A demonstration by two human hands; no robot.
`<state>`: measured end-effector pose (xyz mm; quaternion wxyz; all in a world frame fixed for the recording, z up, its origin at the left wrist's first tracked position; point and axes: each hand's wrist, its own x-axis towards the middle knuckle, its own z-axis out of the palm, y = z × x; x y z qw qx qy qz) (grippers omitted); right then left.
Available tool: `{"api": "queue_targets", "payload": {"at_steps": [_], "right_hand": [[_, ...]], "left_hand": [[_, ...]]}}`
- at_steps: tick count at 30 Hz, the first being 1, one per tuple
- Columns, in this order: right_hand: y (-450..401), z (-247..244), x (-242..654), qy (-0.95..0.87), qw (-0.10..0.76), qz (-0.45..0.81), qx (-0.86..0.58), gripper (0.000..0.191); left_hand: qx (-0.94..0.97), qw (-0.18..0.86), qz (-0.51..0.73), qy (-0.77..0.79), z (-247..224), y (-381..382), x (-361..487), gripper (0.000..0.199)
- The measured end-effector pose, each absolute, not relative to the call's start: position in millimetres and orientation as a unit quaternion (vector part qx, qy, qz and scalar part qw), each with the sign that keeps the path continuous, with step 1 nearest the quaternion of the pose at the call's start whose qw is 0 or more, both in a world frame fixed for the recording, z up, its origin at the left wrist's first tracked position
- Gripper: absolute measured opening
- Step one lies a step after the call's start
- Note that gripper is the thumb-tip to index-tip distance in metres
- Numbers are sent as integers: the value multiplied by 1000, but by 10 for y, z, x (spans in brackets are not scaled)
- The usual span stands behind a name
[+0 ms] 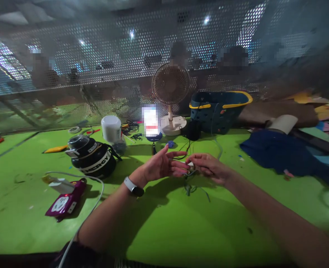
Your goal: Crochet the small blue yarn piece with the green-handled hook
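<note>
My left hand (164,165) is held above the green table with its fingers stretched out and apart, palm turned toward the right. Fingertip to fingertip with it, my right hand (209,167) is closed in a pinch. A small white piece (191,165) shows at the right fingertips; its kind is too blurred to tell. Just below the hands is a tangle of thin grey-green cord (191,190), with a loose end trailing right. Whether the cord joins the white piece, I cannot tell. A smartwatch (133,187) with a pale strap is on my left wrist.
Behind the hands stand a lit phone (151,121), a fan (171,83) and a dark basket (220,111) with yellow handles. To the left are a black bottle (93,158), a white tub (111,128) and a purple packet (66,201). Dark blue cloth (281,152) lies right. A white cable (97,203) crosses my left forearm.
</note>
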<state>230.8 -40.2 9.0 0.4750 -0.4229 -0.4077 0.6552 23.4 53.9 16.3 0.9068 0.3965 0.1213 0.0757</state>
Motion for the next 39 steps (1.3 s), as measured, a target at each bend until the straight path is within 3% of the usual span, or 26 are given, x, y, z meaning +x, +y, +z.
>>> {"api": "queue_targets", "payload": {"at_steps": [8, 13, 17, 21, 25, 39], "right_hand": [[-371, 91, 2305, -417, 495, 623, -440, 33], [-392, 136, 2285, -455, 473, 602, -456, 38], [-459, 194, 2270, -500, 422, 594, -468, 37], [-517, 233, 2255, -551, 385, 570, -472, 30], [-499, 224, 2261, -593, 423, 481, -488, 26], [-497, 141, 2172, -603, 478, 407, -492, 21]], "left_hand": [[517, 834, 58, 184, 166, 434, 229, 42], [509, 786, 271, 223, 224, 314, 324, 38], [464, 780, 362, 213, 296, 247, 386, 54], [464, 804, 322, 187, 316, 129, 400, 67], [492, 810, 267, 175, 322, 36, 388, 73], [428, 824, 314, 197, 345, 4, 419, 60]]}}
